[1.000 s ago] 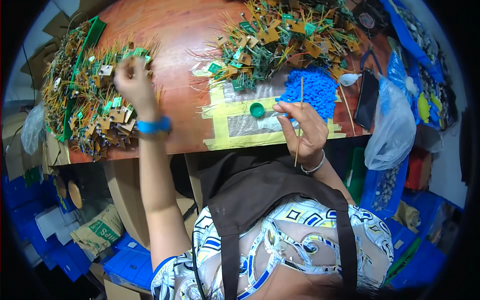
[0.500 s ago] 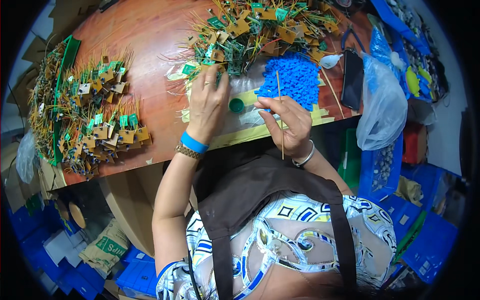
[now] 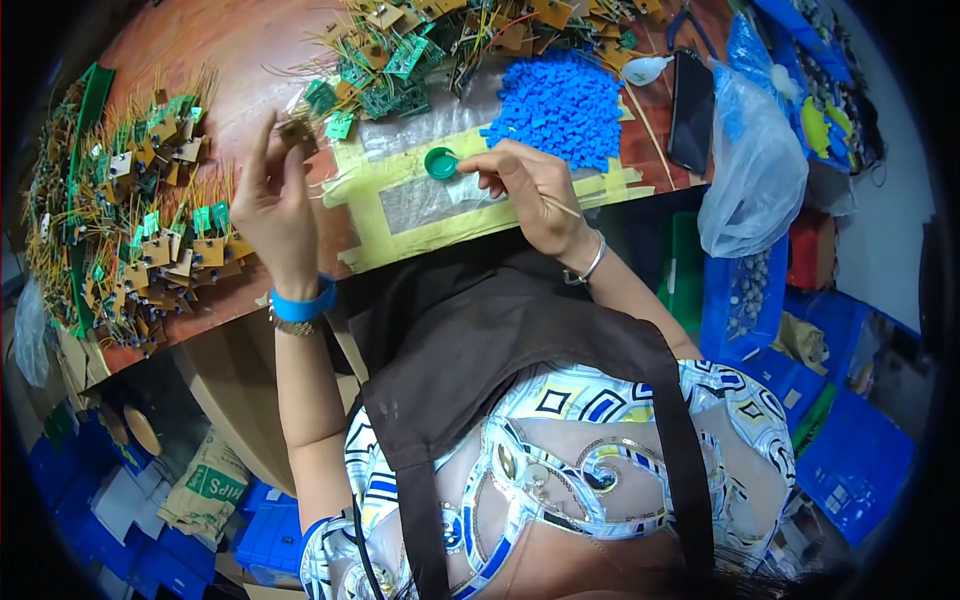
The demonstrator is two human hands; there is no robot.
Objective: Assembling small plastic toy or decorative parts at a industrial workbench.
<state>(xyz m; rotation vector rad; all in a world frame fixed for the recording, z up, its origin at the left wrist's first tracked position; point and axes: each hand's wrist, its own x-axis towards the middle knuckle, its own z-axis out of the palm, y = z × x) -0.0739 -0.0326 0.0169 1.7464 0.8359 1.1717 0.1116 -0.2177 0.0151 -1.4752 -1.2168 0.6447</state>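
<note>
My left hand (image 3: pixel 278 215) is raised over the table's left half, its thumb and forefinger closed on a small brown circuit board (image 3: pixel 295 133), blurred by motion. My right hand (image 3: pixel 535 195) pinches a thin wooden stick (image 3: pixel 560 206), which slants across the palm. At the stick's far end is a small round green cup (image 3: pixel 441 163), the tip at or inside its rim. Behind my right hand spreads a heap of small blue plastic pieces (image 3: pixel 560 105). Beyond my left hand lies a tangled pile of wired circuit boards (image 3: pixel 400 60).
More wired boards (image 3: pixel 180 240) stand in rows at the left, beside a green-edged tray (image 3: pixel 90 140). Yellow tape (image 3: pixel 400 243) frames clear film on the table. At the right are a phone (image 3: pixel 691 110), a white dropper bulb (image 3: pixel 645 70), a plastic bag (image 3: pixel 755 180) and blue bins (image 3: pixel 740 300).
My left hand has moved left from the board pile and now carries a board. My right hand has shifted left, tilting the stick from upright until its tip reaches the green cup.
</note>
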